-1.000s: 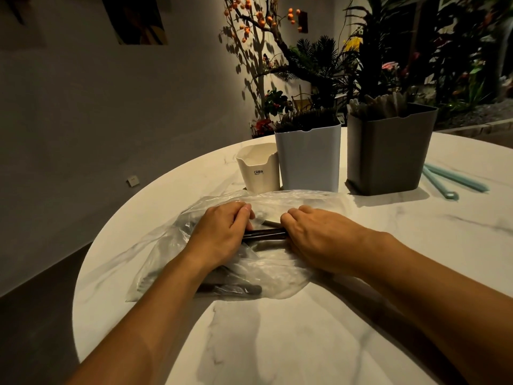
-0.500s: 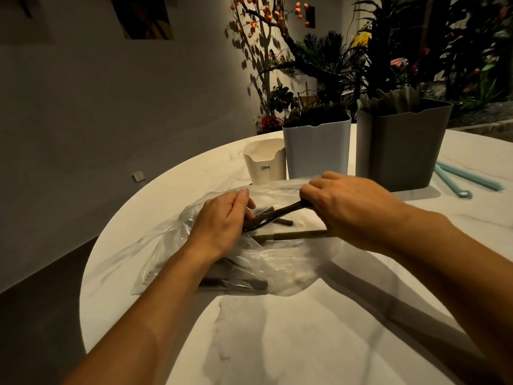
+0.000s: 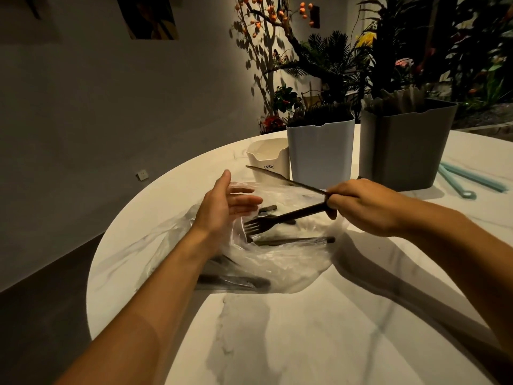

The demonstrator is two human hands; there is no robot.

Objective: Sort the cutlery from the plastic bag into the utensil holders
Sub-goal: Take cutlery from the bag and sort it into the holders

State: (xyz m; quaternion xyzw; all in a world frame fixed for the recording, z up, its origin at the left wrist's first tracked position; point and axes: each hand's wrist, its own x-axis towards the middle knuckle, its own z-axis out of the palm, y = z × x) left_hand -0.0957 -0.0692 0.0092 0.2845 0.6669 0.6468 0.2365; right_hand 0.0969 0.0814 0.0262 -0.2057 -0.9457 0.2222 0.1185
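A clear plastic bag [image 3: 280, 262] lies on the round white marble table [image 3: 305, 334], with dark cutlery inside and sticking out of its mouth. My right hand [image 3: 363, 207] grips a dark fork [image 3: 266, 222] and a dark knife [image 3: 280, 177] by their handles, lifted above the bag and pointing left. My left hand [image 3: 222, 207] hovers open over the bag's left side, touching nothing. Behind stand three holders: a small cream cup [image 3: 268, 159], a white holder [image 3: 320, 154] with dark cutlery, and a grey holder [image 3: 405, 145] with pale cutlery.
Two light blue utensils [image 3: 469, 182] lie on the table right of the grey holder. More dark pieces [image 3: 294, 240] rest at the bag's mouth. Plants and a branch with orange berries stand behind the table. The table edge curves away at the left, with dark floor beyond.
My right hand has pulled the fork and knife out of the bag and raised them. My left hand has let go of the bag and opened above it.
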